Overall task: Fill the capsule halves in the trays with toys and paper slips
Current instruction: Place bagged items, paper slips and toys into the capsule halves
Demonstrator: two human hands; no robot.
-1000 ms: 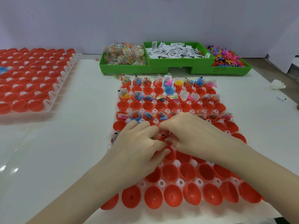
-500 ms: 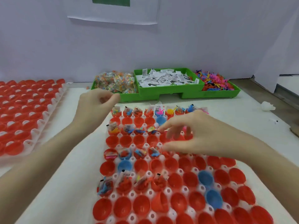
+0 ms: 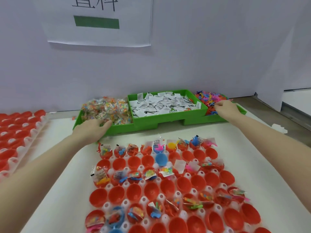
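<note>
Reaching both hands to green bins for restock: left hand (image 3: 94,127) fingers curled into bagged toys (image 3: 107,110), right hand (image 3: 225,108) pinching loose toys (image 3: 210,100). Capsule tray (image 3: 161,185) on counter, approx. half filled, nearer me.

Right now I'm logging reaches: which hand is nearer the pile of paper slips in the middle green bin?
Right. The right hand is in the loose-toy bin just right of the paper slips; the left hand is at the bagged-toy bin's near-left edge, farther off.
</note>
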